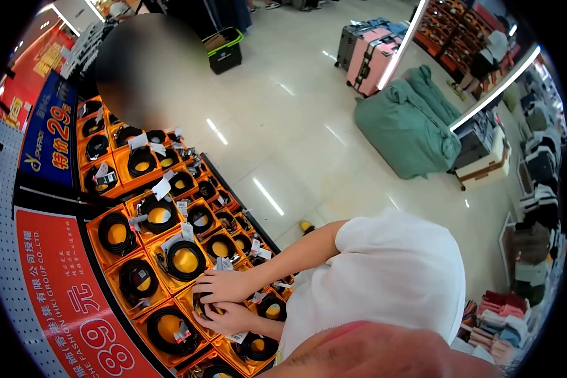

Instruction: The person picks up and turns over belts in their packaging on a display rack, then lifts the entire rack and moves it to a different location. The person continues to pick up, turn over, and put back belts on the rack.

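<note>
Many orange boxes with coiled black belts fill a display rack. My right hand (pixel 225 286), the upper one in view, is bent over the edge of one open box. Just below it, my left hand (pixel 232 319) curls its fingers at the same box. Between the two hands shows part of a dark coiled belt (pixel 200 305), which the fingers of both touch; my hands cover much of it. Next to them lies another black belt (pixel 185 260) in its orange box, with a tag on it.
A red price sign (pixel 75 296) and a blue sign (pixel 49 135) line the rack's left side. Beyond the pale floor are a green-covered bundle (pixel 406 126), a pink suitcase (pixel 372 62) and a black basket (pixel 225 55). A person with a blurred head stands at the upper left.
</note>
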Available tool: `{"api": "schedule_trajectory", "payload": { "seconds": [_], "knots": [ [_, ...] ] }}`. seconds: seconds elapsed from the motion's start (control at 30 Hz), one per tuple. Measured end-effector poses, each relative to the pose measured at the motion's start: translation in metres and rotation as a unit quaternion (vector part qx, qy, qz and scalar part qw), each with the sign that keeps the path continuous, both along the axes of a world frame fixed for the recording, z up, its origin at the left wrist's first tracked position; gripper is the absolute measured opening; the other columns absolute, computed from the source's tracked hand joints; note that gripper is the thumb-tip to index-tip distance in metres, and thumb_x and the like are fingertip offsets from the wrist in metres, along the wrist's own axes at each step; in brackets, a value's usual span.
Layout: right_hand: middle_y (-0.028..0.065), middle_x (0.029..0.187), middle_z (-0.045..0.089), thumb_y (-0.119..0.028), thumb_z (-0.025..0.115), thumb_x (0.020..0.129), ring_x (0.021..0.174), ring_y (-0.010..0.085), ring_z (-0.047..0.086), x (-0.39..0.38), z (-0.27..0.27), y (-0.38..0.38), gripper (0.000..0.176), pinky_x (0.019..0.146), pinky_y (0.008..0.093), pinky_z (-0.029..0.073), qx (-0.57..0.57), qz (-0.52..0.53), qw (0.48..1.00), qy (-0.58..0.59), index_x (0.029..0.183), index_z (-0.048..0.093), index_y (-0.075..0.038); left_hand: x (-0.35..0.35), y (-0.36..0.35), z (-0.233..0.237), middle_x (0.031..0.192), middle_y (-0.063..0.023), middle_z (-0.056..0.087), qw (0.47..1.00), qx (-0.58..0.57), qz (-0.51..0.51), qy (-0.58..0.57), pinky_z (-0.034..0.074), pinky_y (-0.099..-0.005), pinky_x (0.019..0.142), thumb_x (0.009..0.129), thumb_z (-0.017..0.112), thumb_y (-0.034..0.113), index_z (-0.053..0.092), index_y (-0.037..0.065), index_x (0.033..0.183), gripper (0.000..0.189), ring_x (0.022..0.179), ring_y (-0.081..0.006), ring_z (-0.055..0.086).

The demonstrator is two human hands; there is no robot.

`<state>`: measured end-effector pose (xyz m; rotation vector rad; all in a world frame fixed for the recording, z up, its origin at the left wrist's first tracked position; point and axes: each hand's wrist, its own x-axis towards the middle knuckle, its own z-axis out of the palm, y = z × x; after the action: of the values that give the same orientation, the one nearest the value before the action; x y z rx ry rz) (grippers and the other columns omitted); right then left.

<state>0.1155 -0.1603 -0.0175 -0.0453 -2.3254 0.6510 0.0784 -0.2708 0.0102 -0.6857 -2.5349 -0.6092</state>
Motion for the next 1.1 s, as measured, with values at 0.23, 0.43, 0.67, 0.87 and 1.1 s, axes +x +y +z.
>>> {"api": "schedule_trajectory", "payload": {
  "seconds": [0.23,0.43,0.67,0.87,1.1],
  "knots": [
    [0.0173,0.14,0.051,-0.023,0.07,0.094,0.122,0.0328,0.055,0.002,0.001,-0.004,0.03,0.107,0.0455,0.04,0.0,-0.025,0.996,-0.09,0.121,0.064,-0.01,0.007,0.003,0.001,0.148,-0.0058,0.057,0.998,0.049,-0.021,0.02,0.054,-0.0427,0.082,0.107,0.051,0.032,0.074,0.007,0.115,0.035,0.106,-0.0261,0.067],
    [0.0176,0.139,0.051,-0.026,0.071,0.095,0.117,0.0328,0.057,0.019,0.005,-0.003,0.044,0.103,0.0452,0.041,0.016,-0.007,0.999,-0.03,0.136,0.058,-0.017,0.009,0.002,0.003,0.142,-0.0082,0.058,0.991,0.129,-0.03,-0.011,0.054,-0.0401,0.078,0.106,0.055,0.032,0.07,0.004,0.108,0.031,0.106,-0.025,0.065],
    [0.0142,0.134,0.052,-0.029,0.072,0.094,0.112,0.0322,0.057,0.021,-0.007,0.003,0.047,0.099,0.045,0.043,0.007,0.037,0.998,-0.056,0.134,0.058,-0.011,0.016,0.007,0.007,0.137,-0.0089,0.061,0.991,0.127,0.002,-0.04,0.054,-0.0414,0.082,0.104,0.055,0.03,0.07,0.005,0.113,0.031,0.109,-0.0263,0.064],
    [0.0143,0.149,0.05,-0.028,0.069,0.096,0.118,0.0309,0.056,0.029,-0.008,0.021,0.037,0.103,0.0443,0.041,0.02,0.105,0.989,-0.1,0.127,0.069,-0.007,0.006,0.009,-0.005,0.131,-0.0098,0.065,0.998,0.022,0.03,0.056,0.052,-0.0445,0.082,0.1,0.058,0.021,0.071,0.007,0.11,0.022,0.107,-0.032,0.064],
    [0.0179,0.156,0.044,-0.031,0.072,0.093,0.139,0.0388,0.042,0.041,0.003,0.05,0.041,0.112,0.0498,0.037,0.095,0.215,0.962,-0.141,0.125,0.072,-0.004,0.006,0.018,-0.011,0.127,-0.0103,0.067,0.993,0.023,0.093,0.067,0.053,-0.0437,0.089,0.1,0.057,0.016,0.069,0.006,0.119,0.024,0.111,-0.0322,0.064]
  ]
}}
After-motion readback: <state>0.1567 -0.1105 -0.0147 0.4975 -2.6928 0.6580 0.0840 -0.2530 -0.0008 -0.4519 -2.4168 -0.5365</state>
